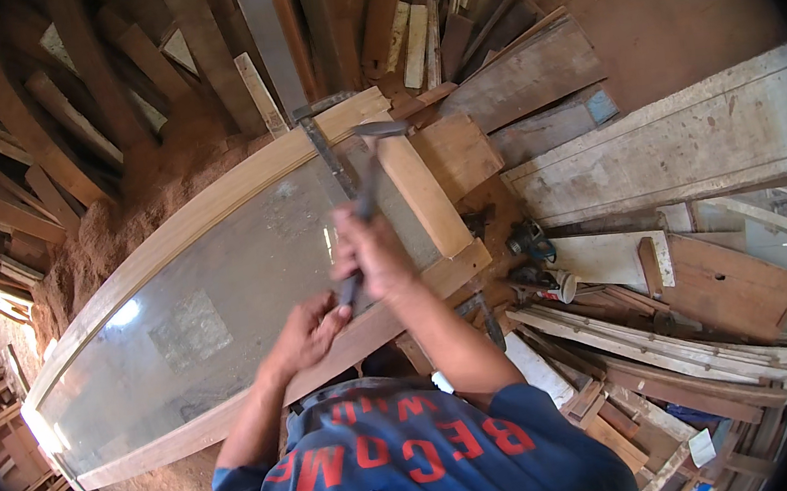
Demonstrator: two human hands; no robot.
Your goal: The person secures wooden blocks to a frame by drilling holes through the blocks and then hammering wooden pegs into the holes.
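Observation:
My right hand (373, 255) is wrapped round the dark handle of a hammer (370, 183). The hammer head (381, 129) is raised over the right end of a wooden frame and looks slightly blurred. Lower down, my left hand (310, 331) has its fingers closed at the handle's bottom end; its grip is partly hidden. Beneath both hands lies the frame's shiny grey panel (252, 270), between a long curved rail (158, 241) and a near rail (329, 364). A short crosspiece (424, 194) joins them on the right. A metal bar clamp (328, 154) grips the far rail.
Planks (529, 73) and offcuts stand along the far side. Brown sawdust (115, 246) is heaped behind the curved rail. To the right lie a wide pale board (660, 136), a dark power tool (529, 243), a white cup-like container (563, 287) and stacked strips (672, 341).

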